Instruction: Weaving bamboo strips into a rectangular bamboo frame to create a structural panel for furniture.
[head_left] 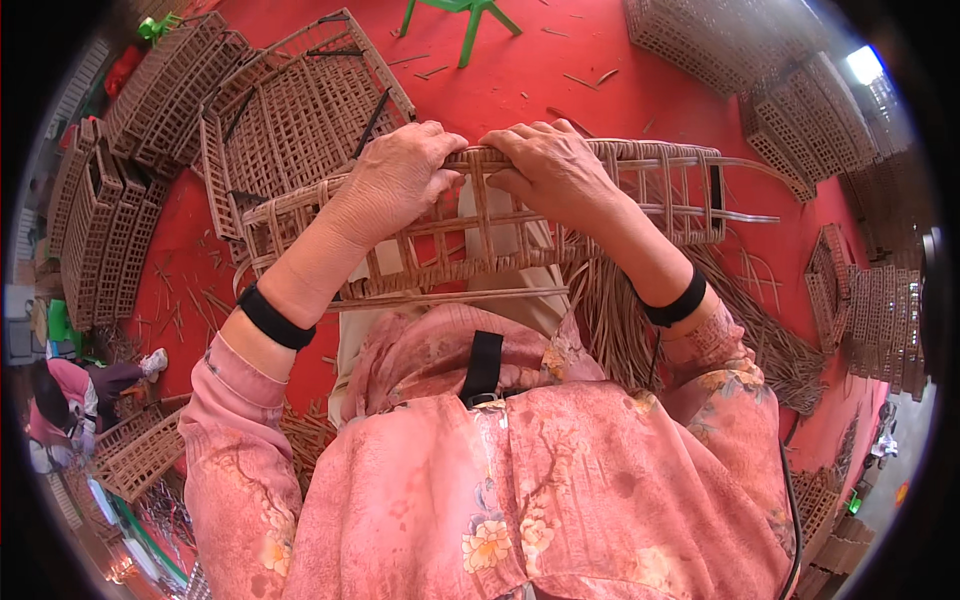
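A brown wicker basket frame (480,235) with an open lattice side stands across my lap. My left hand (405,175) grips its upper rim left of the middle, fingers curled over the far side. Close beside it, my right hand (555,165) is closed on the same rim, its thumb on the near side. What the fingertips do behind the rim is hidden. Loose strand ends (750,217) stick out at the basket's right end. Along its lower edge near my lap lies a long thin strand (450,298).
A larger woven tray (300,120) with black corner bars lies beyond on the left. Stacks of woven baskets (95,240) line both sides. A bundle of loose wicker strands (740,310) lies at my right. A green stool (465,20) stands ahead; another person (75,405) works far left.
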